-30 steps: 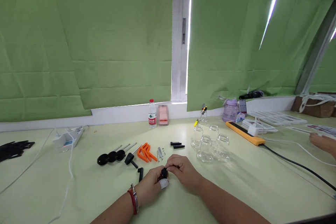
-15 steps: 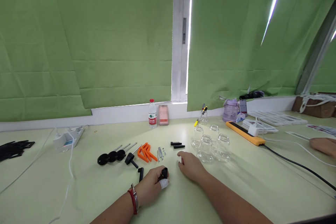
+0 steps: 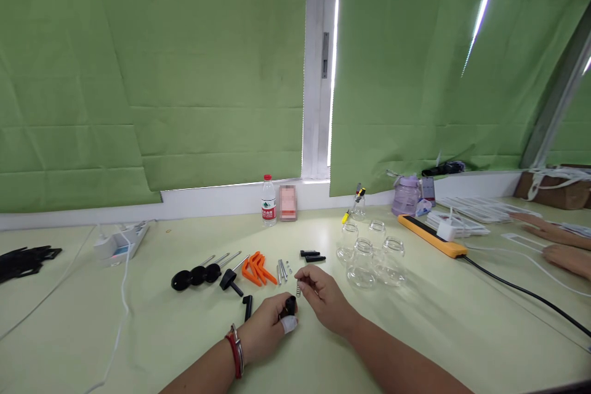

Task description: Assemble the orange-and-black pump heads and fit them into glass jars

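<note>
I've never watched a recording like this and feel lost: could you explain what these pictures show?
There is no machine: a person works bare-handed, seen from a camera worn on the head, facing forward and down. The left hand holds a small black part; the right hand pinches a small spring near it. On the pale table lie orange parts, thin metal pieces and round black parts. Glass jars stand to the right; another person's hand is at the far right.

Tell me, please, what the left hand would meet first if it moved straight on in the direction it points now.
Most likely the small spring, pinched by the right hand, then that hand itself. Depth is unclear, so the left hand might pass below them.
</note>
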`<action>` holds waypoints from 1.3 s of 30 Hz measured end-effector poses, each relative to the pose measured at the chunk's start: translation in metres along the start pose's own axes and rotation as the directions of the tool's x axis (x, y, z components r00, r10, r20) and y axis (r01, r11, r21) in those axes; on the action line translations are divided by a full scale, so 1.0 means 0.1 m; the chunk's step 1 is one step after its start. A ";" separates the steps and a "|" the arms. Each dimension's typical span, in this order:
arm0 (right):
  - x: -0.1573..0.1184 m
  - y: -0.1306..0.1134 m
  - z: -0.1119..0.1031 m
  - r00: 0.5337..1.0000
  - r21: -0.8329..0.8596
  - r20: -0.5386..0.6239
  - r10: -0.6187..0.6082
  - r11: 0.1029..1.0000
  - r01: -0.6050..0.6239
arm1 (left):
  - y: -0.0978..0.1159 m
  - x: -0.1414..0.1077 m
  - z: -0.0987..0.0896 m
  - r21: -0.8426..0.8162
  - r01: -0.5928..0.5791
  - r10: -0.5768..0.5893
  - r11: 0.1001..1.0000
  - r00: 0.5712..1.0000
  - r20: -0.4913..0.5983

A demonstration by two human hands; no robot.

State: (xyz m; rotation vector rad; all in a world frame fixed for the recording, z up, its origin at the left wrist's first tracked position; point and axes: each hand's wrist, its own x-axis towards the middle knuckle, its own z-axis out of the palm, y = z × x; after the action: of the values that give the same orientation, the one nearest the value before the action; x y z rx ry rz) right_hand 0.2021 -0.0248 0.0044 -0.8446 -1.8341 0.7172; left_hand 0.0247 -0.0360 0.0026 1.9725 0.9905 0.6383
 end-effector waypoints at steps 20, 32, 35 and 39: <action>-0.03 -0.07 0.03 0.986 -0.055 0.087 -0.141 0.988 0.146 | -0.02 0.01 0.02 0.011 -0.045 0.045 0.999 0.999 -0.022; -0.05 -0.03 0.07 0.974 -0.059 0.180 -0.139 0.987 0.152 | -0.03 0.01 0.02 -0.109 -0.112 0.112 0.988 0.994 -0.012; -0.05 -0.01 0.08 0.977 -0.100 0.167 -0.129 0.984 0.147 | -0.09 0.00 0.05 -0.094 -0.108 0.102 0.990 0.992 -0.069; -0.06 0.06 0.13 0.991 -0.165 0.136 0.006 0.986 0.017 | -0.16 -0.01 0.12 0.031 -0.058 0.062 0.998 0.981 -0.181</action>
State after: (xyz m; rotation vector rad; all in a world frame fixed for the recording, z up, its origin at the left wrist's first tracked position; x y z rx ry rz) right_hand 0.1937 -0.0273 -0.0080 -0.9164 -2.0398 0.6385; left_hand 0.0258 -0.0364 -0.0170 1.9996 1.0564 0.8563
